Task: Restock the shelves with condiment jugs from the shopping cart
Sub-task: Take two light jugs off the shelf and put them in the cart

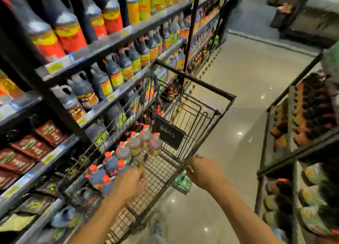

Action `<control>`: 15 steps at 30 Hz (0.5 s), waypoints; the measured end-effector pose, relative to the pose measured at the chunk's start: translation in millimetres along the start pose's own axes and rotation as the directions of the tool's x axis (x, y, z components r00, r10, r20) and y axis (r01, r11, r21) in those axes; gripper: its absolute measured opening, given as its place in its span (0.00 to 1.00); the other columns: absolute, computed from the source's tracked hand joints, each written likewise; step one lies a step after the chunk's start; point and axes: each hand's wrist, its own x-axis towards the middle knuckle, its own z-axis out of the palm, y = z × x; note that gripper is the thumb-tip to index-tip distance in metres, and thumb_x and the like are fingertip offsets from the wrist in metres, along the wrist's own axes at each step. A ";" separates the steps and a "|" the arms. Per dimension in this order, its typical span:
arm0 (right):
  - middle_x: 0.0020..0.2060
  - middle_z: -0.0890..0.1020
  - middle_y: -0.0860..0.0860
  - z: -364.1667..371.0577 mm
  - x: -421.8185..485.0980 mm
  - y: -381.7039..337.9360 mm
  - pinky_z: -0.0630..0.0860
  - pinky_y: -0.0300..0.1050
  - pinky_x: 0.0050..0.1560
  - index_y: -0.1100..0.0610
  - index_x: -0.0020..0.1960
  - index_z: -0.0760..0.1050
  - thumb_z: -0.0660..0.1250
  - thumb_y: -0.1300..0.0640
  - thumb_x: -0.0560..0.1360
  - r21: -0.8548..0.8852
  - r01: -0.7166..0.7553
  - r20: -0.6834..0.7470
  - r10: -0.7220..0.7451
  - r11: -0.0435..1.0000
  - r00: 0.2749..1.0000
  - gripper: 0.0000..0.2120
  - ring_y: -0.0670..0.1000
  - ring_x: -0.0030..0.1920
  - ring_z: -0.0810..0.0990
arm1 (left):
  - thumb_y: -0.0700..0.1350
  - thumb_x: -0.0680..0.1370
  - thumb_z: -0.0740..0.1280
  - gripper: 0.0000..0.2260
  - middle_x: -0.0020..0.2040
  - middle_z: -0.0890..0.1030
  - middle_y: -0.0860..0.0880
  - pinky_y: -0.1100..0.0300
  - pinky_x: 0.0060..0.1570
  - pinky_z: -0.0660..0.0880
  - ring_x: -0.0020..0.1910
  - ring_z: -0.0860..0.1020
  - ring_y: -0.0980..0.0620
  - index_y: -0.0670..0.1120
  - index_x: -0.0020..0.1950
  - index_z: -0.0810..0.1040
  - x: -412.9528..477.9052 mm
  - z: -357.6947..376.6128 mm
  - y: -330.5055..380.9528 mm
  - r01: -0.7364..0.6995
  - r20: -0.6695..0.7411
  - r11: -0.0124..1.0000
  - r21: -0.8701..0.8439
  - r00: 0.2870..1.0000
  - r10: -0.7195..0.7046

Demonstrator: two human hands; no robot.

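We reach our left hand (131, 183), grip released, toward the jugs (117, 161) inside the cart (194, 82); our right hand (203, 172) clasps its rim. Next: grasp one handle.

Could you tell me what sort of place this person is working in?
Most likely a supermarket aisle: long shelves packed with dark sauce jugs above yellow price tags, and a wire shopping cart holding red-capped jugs on a polished floor.

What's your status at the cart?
Left hand open, reaching into shopping cart beside orange-capped jugs. Right hand on cart's right rim, grip unclear. Nothing blocking.
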 end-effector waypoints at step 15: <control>0.53 0.82 0.55 38.7 245.3 -9.6 0.80 0.54 0.49 0.53 0.63 0.75 0.66 0.52 0.78 -0.055 0.364 0.270 -0.337 0.930 0.902 0.14 0.61 0.55 0.82 | 0.49 0.78 0.62 0.07 0.47 0.82 0.49 0.56 0.39 0.74 0.48 0.82 0.45 0.50 0.47 0.78 85.3 31.3 -53.2 0.409 -0.003 0.899 -0.153 0.910 -0.415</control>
